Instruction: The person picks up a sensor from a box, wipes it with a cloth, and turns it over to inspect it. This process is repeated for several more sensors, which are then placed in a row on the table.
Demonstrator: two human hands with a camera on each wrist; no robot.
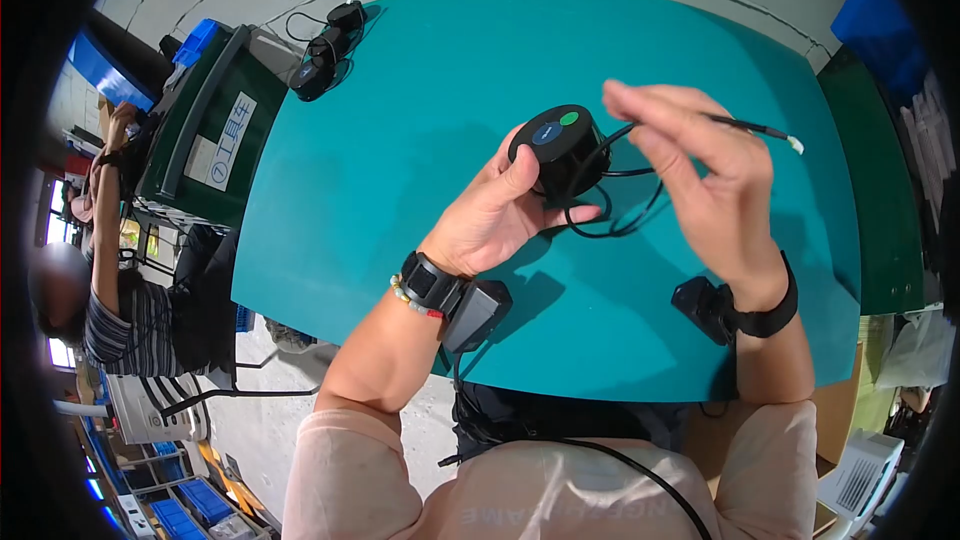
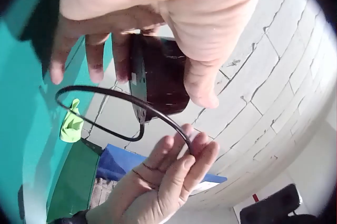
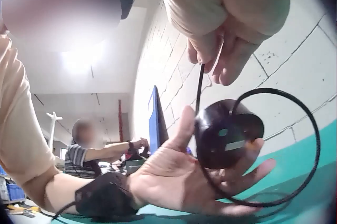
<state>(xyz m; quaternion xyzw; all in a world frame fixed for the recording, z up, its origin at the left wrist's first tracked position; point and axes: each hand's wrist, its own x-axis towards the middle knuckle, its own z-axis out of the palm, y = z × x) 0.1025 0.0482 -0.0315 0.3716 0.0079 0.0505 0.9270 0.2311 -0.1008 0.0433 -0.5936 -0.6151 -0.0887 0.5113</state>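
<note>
My left hand grips a black, short cylindrical device by its side, thumb on one side and fingers on the other. A blue round label and a green dot mark its top. From the device, a thin black cable hangs in a loop. To the right, my right hand pinches that cable between thumb and fingers, and its end with a small white connector sticks out past the hand. In the right wrist view the cable makes a wide loop beside the device.
At the back left of the teal table sit several black devices with cables. A dark green bin with a paper label stands beyond the left edge. Another person is at far left. A light green cloth shows in the left wrist view.
</note>
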